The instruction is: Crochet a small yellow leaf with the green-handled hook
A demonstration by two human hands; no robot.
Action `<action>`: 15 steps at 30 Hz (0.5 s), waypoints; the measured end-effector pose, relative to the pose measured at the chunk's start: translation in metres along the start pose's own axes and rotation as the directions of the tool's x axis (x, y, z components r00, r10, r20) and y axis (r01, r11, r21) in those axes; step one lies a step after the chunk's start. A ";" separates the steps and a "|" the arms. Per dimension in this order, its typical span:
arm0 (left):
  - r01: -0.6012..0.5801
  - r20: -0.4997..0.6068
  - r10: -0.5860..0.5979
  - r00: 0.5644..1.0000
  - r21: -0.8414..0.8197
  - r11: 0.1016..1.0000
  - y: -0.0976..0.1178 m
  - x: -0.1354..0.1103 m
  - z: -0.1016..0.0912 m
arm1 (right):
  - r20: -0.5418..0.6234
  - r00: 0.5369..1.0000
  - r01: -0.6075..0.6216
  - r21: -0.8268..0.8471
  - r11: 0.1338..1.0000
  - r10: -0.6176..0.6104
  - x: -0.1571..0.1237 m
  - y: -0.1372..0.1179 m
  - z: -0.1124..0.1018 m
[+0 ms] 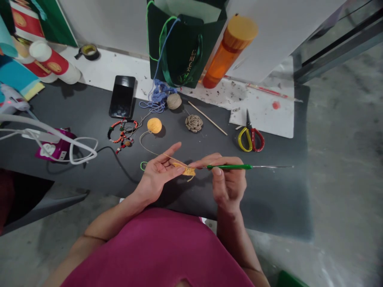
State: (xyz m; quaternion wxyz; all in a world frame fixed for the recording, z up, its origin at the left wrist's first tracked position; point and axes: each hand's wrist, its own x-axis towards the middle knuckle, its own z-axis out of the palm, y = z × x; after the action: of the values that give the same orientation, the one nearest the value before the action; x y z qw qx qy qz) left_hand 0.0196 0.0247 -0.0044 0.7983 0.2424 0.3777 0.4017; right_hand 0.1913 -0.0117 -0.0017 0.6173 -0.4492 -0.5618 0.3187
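My left hand [158, 173] pinches a small yellow crochet piece [187, 171] between thumb and fingers, with the index finger raised and a strand of yellow yarn running over it. That strand leads back to a yellow yarn ball [154, 125] on the dark table [275, 199]. My right hand [229, 181] is closed around a green-handled crochet hook [236, 166], whose metal end sticks out to the right and whose working tip meets the crochet piece. Both hands hover just above the table's near edge.
Red-and-yellow scissors [251, 138], a thin wooden stick [207, 117], a beige woven rosette [194, 122], a beige yarn ball [174, 101], blue yarn [158, 95], a black phone [122, 96], beaded bracelets [122, 131], a green bag [182, 48], an orange bottle [229, 50] and white cables [60, 143] lie on the table.
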 end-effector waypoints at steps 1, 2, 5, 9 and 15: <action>-0.012 -0.012 0.013 1.000 0.009 1.000 0.000 0.000 0.000 | 0.013 0.999 0.036 -0.044 0.998 -0.036 0.000 -0.001 0.000; -0.024 -0.026 0.025 0.999 0.015 1.000 -0.001 0.000 0.000 | 0.024 0.998 0.064 -0.085 0.994 -0.062 0.000 -0.002 -0.001; -0.059 -0.061 0.060 0.996 0.027 0.998 -0.001 0.000 0.001 | 0.043 0.996 0.087 -0.148 0.985 -0.082 -0.001 -0.004 -0.002; -0.090 -0.071 0.093 0.993 0.043 0.995 0.000 0.000 0.003 | 0.029 0.998 0.068 -0.150 0.986 -0.064 -0.003 -0.003 -0.001; -0.083 -0.072 0.086 0.994 0.050 0.995 0.001 -0.001 0.002 | -0.006 0.999 0.032 -0.154 0.988 -0.033 -0.005 -0.003 0.000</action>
State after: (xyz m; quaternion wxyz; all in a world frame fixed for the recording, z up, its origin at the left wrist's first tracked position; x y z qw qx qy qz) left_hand 0.0208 0.0244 -0.0026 0.7600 0.2617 0.4059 0.4348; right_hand 0.1902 -0.0177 -0.0008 0.5883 -0.4874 -0.5895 0.2624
